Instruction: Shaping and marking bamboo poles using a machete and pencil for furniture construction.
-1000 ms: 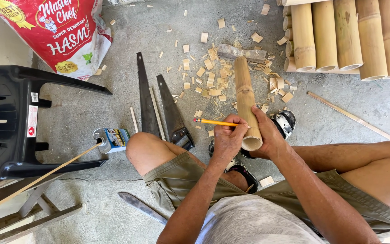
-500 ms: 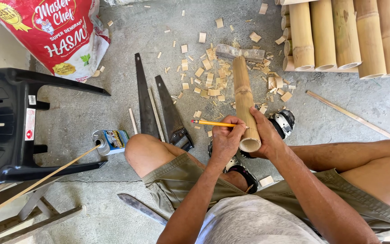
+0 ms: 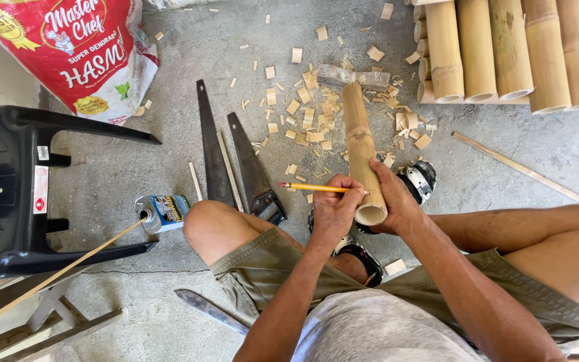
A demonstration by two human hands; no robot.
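Your right hand [image 3: 397,201] is closed around the near end of the bamboo [image 3: 362,157], and this is the hand that carries it. The bamboo lies straight ahead of you on the concrete floor [image 3: 169,94]. Its long axis runs away from your body, almost upright in the picture. The open cut end points back at you, just above your knees, and the far end rests beside a small wood block [image 3: 353,76] among the chips [image 3: 303,114].

Your left hand [image 3: 333,208] is closed on a yellow pencil [image 3: 313,188]. The pencil lies across the bamboo, nearly at a right angle to it. Its tip comes to the left side of the bamboo, just above your right thumb, and its blunt end points to your left. Both hands are at the same near end, almost touching each other.

I cannot tell if the tip really presses on the bamboo, because your left fingers cover that spot. The underside of the bamboo and your right fingers behind it are also hidden.

To your left, two saws [image 3: 226,154] lie flat on the floor, near your left knee. A small can [image 3: 162,211] lies near a black chair [image 3: 15,194]. A blade [image 3: 209,310] shows partly under your left leg; its handle is hidden. More bamboo poles [image 3: 504,50] are stacked at the upper right, cut off by the edge.
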